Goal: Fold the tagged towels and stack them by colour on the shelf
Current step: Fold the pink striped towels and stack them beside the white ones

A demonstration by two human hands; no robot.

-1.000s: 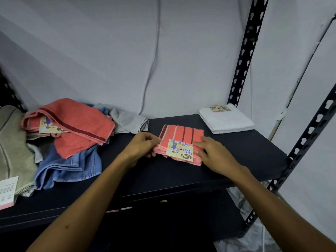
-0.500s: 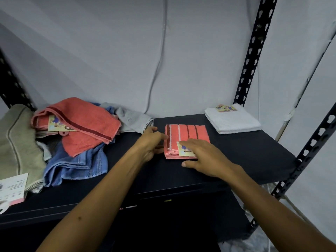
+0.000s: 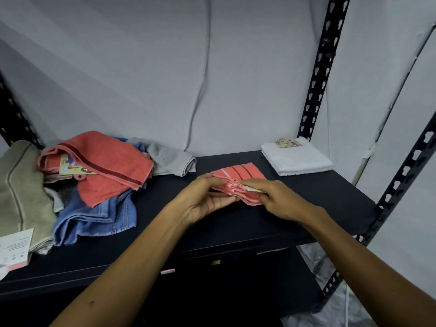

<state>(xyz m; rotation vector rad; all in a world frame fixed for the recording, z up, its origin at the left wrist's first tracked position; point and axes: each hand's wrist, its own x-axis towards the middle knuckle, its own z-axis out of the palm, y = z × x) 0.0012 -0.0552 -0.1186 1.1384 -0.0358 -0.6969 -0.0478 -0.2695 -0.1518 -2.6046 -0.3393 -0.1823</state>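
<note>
A folded coral towel (image 3: 243, 177) with dark stripes and a paper tag is lifted slightly off the black shelf (image 3: 318, 197) at its middle. My left hand (image 3: 203, 199) grips its left edge from below, and my right hand (image 3: 276, 199) holds its right front edge, fingers curled over the tag. A folded white towel (image 3: 297, 158) with a tag lies at the back right. An unfolded coral towel (image 3: 103, 166) with a tag tops a heap at the left.
The left heap also holds blue denim cloth (image 3: 94, 215), a grey cloth (image 3: 169, 159) and a beige towel (image 3: 18, 185) with a white label (image 3: 14, 249). Black slotted uprights (image 3: 320, 67) frame the shelf on the right. A grey wall runs behind.
The folded coral towel lay flat under my hands; both hands have now taken hold of it and raised its front edge off the shelf. The camera view shifted slightly.
</note>
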